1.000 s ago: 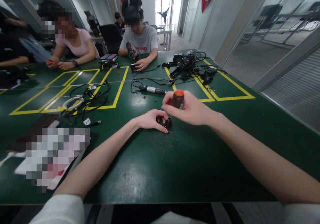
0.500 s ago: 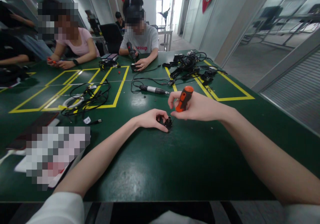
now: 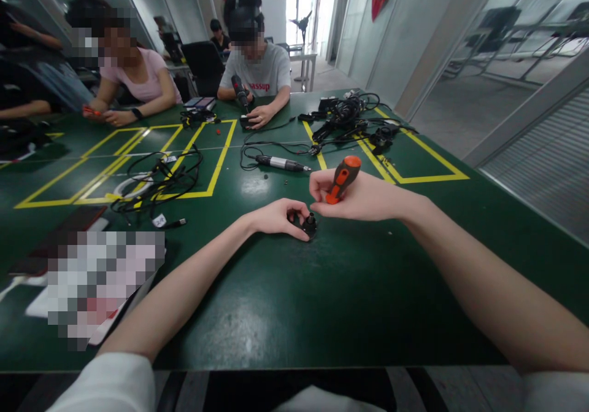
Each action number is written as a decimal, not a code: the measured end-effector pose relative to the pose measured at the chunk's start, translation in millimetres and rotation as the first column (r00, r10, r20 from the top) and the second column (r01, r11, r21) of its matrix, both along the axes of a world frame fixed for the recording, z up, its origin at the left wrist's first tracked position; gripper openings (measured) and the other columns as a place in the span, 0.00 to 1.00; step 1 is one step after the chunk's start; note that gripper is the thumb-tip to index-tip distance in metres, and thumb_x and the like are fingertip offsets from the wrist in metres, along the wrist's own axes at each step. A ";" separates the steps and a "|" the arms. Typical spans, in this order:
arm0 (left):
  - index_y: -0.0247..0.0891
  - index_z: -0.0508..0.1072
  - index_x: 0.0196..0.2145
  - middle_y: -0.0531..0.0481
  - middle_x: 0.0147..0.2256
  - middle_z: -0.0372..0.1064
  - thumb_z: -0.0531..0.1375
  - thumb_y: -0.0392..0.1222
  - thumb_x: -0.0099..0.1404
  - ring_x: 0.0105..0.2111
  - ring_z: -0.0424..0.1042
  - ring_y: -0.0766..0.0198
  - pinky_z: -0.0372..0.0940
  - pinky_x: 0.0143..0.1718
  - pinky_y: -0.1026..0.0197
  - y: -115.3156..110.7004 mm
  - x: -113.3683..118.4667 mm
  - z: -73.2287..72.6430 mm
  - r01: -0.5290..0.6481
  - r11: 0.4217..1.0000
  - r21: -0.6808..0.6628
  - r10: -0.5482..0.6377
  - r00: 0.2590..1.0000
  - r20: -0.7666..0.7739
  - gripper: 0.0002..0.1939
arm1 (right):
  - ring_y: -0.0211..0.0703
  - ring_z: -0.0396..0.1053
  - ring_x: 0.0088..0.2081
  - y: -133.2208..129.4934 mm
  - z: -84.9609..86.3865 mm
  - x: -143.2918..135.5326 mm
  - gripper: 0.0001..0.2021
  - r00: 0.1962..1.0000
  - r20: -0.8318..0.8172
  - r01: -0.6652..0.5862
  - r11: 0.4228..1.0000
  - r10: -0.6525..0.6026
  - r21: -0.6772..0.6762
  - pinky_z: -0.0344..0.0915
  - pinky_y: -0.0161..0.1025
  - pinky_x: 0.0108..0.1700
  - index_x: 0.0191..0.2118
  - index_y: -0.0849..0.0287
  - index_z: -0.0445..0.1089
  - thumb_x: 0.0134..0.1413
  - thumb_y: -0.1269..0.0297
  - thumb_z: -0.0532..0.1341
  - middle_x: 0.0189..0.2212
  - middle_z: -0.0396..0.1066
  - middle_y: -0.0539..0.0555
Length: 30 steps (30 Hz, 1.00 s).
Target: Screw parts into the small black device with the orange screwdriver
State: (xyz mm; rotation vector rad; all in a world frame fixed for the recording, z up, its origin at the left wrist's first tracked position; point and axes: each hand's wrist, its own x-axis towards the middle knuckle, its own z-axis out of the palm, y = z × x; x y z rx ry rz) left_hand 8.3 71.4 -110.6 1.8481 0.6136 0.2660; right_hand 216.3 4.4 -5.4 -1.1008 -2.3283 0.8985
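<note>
My left hand (image 3: pixel 278 217) grasps a small black part (image 3: pixel 311 228) on the green table (image 3: pixel 368 301). Just right, my right hand (image 3: pixel 370 197) grips a tilted orange-and-grey tool handle (image 3: pixel 346 175). Beyond: silver-and-black corded tool (image 3: pixel 278 163); farther, tangled black cables (image 3: pixel 346 116).

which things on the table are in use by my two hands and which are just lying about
In use:
- orange-handled tool, in your right hand
- small black part, in your left hand

Just lying about, it seems:
- silver-and-black tool, beyond your hands
- cable pile, far right
- looser cables, on the left
</note>
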 end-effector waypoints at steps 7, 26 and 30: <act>0.35 0.77 0.36 0.52 0.34 0.76 0.76 0.45 0.48 0.34 0.71 0.65 0.61 0.39 0.62 0.5 0.1 0.5 -0.003 1.000 -0.009 0.003 1.000 0.002 0.19 | 0.35 0.57 0.26 0.9 -1.0 2.5 0.06 1.000 -0.011 0.020 0.999 -0.021 -0.036 0.55 0.35 0.29 0.32 0.56 0.64 0.51 0.66 0.63 0.23 0.60 0.43; 0.35 0.78 0.38 0.52 0.35 0.77 0.75 0.43 0.50 0.34 0.71 0.66 0.62 0.39 0.62 0.7 -0.1 1.4 0.002 1.000 0.000 -0.002 1.000 0.007 0.19 | 0.35 0.55 0.26 -0.1 1.5 1.1 0.07 0.999 -0.040 -0.004 1.000 0.003 -0.022 0.53 0.36 0.30 0.30 0.56 0.62 0.49 0.68 0.63 0.25 0.59 0.44; 0.35 0.79 0.39 0.52 0.35 0.77 0.74 0.41 0.51 0.34 0.71 0.66 0.62 0.38 0.63 1.4 -0.7 2.7 0.005 1.000 0.029 -0.005 1.000 0.004 0.18 | 0.35 0.55 0.27 0.6 1.1 0.6 0.08 1.000 -0.012 -0.016 1.000 0.016 0.002 0.53 0.36 0.31 0.31 0.56 0.62 0.46 0.70 0.63 0.25 0.58 0.44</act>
